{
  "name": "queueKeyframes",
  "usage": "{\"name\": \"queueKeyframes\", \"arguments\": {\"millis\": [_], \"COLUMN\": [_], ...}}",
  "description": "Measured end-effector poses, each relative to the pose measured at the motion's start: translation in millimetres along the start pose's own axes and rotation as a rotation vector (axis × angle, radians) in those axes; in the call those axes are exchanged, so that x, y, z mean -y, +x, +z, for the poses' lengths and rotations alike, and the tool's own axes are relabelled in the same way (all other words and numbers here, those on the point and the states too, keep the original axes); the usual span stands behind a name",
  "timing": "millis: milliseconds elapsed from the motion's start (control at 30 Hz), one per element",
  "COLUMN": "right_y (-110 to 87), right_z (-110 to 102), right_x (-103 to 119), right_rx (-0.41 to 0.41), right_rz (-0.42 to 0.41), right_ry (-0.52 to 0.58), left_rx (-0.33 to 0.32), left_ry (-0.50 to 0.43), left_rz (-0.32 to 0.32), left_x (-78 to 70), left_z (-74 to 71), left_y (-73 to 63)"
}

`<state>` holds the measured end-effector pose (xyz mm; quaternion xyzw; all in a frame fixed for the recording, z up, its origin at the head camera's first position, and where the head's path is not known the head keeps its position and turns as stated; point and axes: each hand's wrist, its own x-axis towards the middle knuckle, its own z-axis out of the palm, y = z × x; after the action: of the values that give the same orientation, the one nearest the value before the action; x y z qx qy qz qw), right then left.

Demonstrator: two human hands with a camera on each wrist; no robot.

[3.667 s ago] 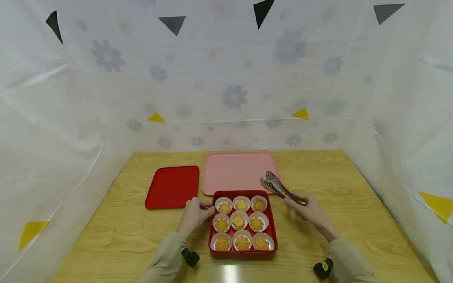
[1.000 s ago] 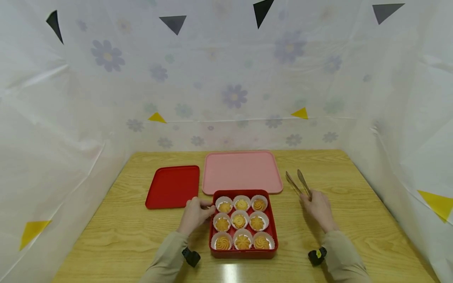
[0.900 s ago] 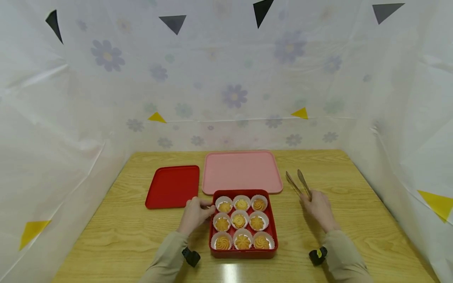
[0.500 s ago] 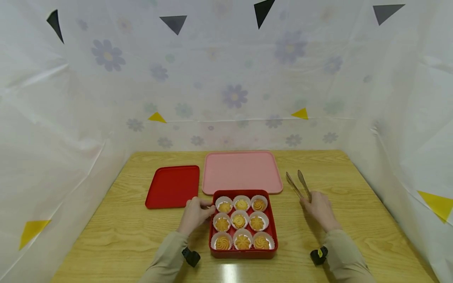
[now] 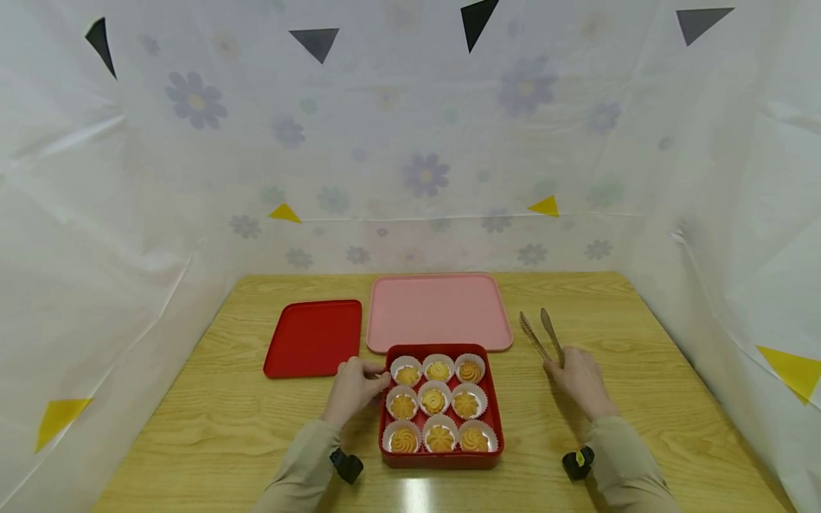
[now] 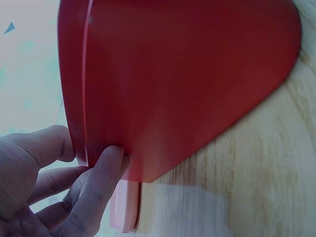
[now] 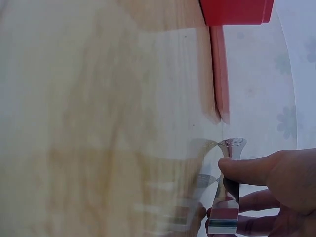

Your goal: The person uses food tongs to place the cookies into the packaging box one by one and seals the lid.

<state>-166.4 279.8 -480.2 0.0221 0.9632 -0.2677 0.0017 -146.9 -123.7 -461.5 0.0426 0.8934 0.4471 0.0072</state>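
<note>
Near the front middle of the table sits a square red box (image 5: 441, 462) with rows of swirled cookies (image 5: 440, 439) in white paper cups. My left hand (image 5: 354, 388) holds the box's left wall near its far corner; the left wrist view shows the thumb (image 6: 57, 143) at the rim and a fingertip (image 6: 114, 157) against the outer side. To the right of the box, my right hand (image 5: 579, 381) pinches metal tongs (image 5: 551, 336) by the handle end. Their perforated tips point away from me, spread apart, low at the table.
A flat red tray (image 5: 314, 340) lies left, beyond my left hand. Behind the box is a larger pink tray (image 5: 436, 311), its near edge close to the box. The wooden table (image 5: 641, 399) is enclosed by white patterned sheets (image 5: 410, 128).
From beside the box's far right corner, my right hand has carried the tongs rightward and lowered them, tips now spread. Over the last second almost nothing moved. The left hand stayed on the box.
</note>
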Motion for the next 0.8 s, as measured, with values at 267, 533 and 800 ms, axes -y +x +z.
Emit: {"name": "queueKeyframes", "arguments": {"millis": [267,533,800], "right_y": [-0.8,-1.5,-2.1], "right_z": [1.2,0.0,0.4], "right_x": [0.1,2.2,1.6], "right_rx": [-0.012,-0.007,-0.004], "right_rz": [-0.008,0.004,0.011], "right_ry": [-0.016,-0.02,-0.012], "left_rx": [0.006,0.008,0.003], "left_ry": [-0.006,-0.007,0.01], "left_rz": [0.0,-0.004,-0.005], "left_x": [0.2,0.2,-0.2], "left_z": [-0.1,0.1,0.1], "left_y": [0.2,-0.2,-0.1]}}
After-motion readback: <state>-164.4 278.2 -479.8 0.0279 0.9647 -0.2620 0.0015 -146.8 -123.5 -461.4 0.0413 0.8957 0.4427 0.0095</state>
